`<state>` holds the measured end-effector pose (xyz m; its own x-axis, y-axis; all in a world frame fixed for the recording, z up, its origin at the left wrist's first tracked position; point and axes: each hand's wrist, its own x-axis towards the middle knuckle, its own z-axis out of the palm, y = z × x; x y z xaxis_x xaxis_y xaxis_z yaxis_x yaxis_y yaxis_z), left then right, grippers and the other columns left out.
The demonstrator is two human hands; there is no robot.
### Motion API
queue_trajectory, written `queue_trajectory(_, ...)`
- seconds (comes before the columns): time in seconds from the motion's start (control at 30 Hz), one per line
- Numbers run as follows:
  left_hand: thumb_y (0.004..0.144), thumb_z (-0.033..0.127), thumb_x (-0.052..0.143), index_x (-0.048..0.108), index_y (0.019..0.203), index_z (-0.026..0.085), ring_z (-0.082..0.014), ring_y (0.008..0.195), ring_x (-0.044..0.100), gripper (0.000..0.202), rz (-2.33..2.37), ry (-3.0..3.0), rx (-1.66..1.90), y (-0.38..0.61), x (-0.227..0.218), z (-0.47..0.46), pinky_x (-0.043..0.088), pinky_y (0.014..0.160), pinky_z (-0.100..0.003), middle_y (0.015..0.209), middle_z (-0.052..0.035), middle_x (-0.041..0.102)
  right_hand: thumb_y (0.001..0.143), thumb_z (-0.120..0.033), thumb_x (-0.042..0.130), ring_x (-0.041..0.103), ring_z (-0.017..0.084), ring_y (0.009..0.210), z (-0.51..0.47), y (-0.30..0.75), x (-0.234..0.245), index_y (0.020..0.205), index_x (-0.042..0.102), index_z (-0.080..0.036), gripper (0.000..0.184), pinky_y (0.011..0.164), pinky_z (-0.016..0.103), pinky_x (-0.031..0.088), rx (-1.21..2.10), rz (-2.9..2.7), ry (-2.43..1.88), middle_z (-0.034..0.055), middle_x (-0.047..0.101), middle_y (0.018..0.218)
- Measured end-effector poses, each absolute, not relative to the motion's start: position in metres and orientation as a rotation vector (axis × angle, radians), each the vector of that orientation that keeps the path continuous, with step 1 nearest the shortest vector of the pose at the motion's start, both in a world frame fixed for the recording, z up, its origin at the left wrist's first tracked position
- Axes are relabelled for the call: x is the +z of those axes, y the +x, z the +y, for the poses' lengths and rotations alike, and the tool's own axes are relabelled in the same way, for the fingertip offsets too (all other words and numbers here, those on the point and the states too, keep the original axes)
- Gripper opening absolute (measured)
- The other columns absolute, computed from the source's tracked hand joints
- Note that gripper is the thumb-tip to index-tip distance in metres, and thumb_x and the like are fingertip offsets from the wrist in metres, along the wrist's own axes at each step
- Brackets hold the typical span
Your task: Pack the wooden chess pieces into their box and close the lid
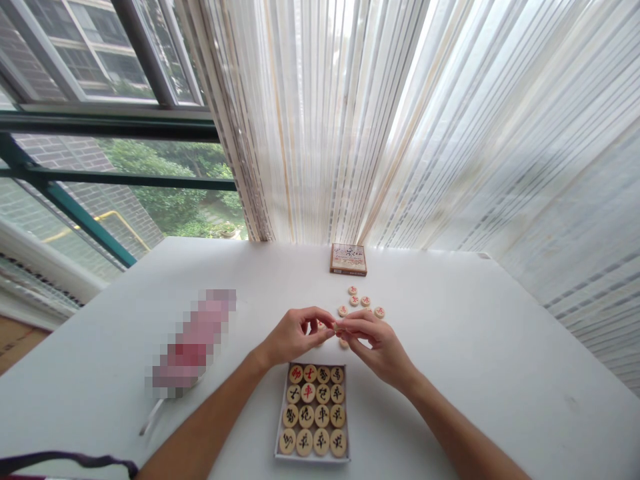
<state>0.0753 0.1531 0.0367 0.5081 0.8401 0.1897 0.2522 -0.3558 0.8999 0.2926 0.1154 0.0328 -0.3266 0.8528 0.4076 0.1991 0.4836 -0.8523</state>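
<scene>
My left hand and my right hand meet fingertip to fingertip above the white table. Between them is a small pale round Chinese chess piece, mostly covered by the fingers, pinched from both sides. Just below the hands lies a shallow white box tray filled with rows of wooden Chinese chess pieces, characters facing up, mostly black and a few red. Beyond my fingers, several loose pieces with red characters, such as one chess piece, lie scattered; some are partly hidden by my hands.
A small printed box stands near the table's far edge. On the left lies a blurred pink object with a pale stick end. A dark strap crosses the lower left corner. Striped curtains and a window border the table.
</scene>
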Motion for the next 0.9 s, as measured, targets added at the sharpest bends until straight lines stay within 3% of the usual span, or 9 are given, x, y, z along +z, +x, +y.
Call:
queue_trajectory(0.17,0.084,0.042,0.07,0.074,0.094,0.016,-0.01,0.06,0.052,0.029,0.916,1.905,0.848,0.0756,0.0379,0.1527,0.036,0.052,-0.021,0.082,-0.005,0.073,0.095,-0.021,0.06,0.068,0.022,0.1,0.1148,0.2932,0.0362,0.115,0.073,-0.031,0.026,0.088,0.037,0.06,0.712,-1.915,-0.913,0.0075,0.068,0.109)
queue_trajectory(0.4,0.084,0.034,0.071,0.072,0.095,0.017,-0.0091,0.063,0.054,0.021,0.846,1.891,0.873,0.0743,0.0376,0.1535,0.038,0.052,-0.02,0.097,-0.0064,0.072,0.093,-0.017,0.062,0.066,0.022,0.106,0.1152,0.293,0.0366,0.109,0.075,-0.032,0.026,0.093,0.039,0.056,0.711,-1.928,-0.903,0.0064,0.068,0.11)
queue_trajectory(0.67,0.084,0.037,0.071,0.071,0.099,0.017,-0.0111,0.065,0.056,0.026,0.885,1.859,0.835,0.075,0.0401,0.1516,0.039,0.054,-0.021,0.087,-0.0044,0.072,0.095,-0.028,0.061,0.073,0.019,0.087,0.1139,0.2913,0.0331,0.116,0.069,-0.025,0.022,0.078,0.034,0.064,0.955,-1.747,-0.915,0.0065,0.074,0.1)
queue_trajectory(0.9,0.084,0.035,0.072,0.072,0.107,0.019,-0.0106,0.065,0.054,0.028,0.861,1.845,0.808,0.075,0.0412,0.1517,0.038,0.056,-0.022,0.091,-0.0047,0.074,0.093,-0.031,0.065,0.075,0.018,0.078,0.1149,0.2895,0.0323,0.102,0.067,-0.021,0.014,0.072,0.031,0.064,1.033,-1.645,-0.908,0.0054,0.076,0.089)
